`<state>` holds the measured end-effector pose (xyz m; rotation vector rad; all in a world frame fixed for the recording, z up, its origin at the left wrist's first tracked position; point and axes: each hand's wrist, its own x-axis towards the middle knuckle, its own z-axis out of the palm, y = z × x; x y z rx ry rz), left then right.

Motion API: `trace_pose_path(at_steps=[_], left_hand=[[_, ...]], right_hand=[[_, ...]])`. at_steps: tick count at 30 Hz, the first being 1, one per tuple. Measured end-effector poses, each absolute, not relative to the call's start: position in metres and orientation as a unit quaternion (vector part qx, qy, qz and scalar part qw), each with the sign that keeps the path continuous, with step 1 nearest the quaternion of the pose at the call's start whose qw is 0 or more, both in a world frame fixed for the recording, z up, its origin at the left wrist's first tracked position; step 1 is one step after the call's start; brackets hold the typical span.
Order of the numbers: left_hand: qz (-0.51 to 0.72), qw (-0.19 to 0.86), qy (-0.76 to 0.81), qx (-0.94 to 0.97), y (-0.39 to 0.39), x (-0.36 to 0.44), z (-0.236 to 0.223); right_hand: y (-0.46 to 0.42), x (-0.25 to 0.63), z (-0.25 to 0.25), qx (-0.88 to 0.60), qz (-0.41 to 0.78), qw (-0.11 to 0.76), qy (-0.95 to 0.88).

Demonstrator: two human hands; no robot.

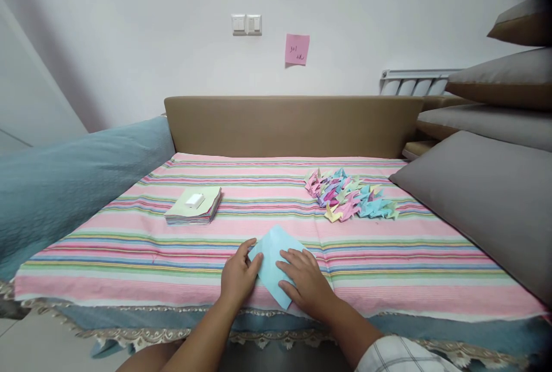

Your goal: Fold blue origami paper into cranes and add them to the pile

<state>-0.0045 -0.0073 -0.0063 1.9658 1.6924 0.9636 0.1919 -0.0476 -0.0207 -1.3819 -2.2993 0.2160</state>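
Note:
A light blue square of paper [276,257] lies turned like a diamond near the front edge of the striped cloth, with a faint crease running down it. My left hand [241,271] grips its left corner, the thumb on top and the fingers at the edge. Spread over the right half of the sheet, the fingers of my right hand [304,277] rest flat on the paper. Beyond, to the right, is a pile of folded paper cranes [349,196] in pink, blue, yellow, green and purple.
A stack of coloured paper sheets [194,211] stands at left with a small white block [194,200] on top. Grey cushions [483,205] line the right side. A blue-covered armrest [90,171] is at left, a brown backrest [293,127] behind. A pink note [297,50] sticks to the wall.

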Motion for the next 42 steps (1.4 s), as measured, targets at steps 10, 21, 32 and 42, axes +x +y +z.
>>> trace_pose_path(at_steps=[10,21,32,42], left_hand=[[0.373,0.214,0.557,0.711,-0.008,-0.005,-0.01],[0.334,0.294,0.51,0.736,-0.014,-0.001,0.001],[0.245,0.172,0.541,0.786,-0.019,0.004,0.007],[0.24,0.15,0.54,0.793,-0.016,0.003,0.0]], right_hand=[[-0.044,0.193,-0.018,-0.524,0.107,0.214,-0.817],[-0.044,0.193,-0.02,-0.523,0.073,0.239,-0.814],[-0.044,0.194,-0.02,-0.514,0.077,0.249,-0.817],[-0.043,0.194,-0.02,-0.519,0.083,0.264,-0.809]])
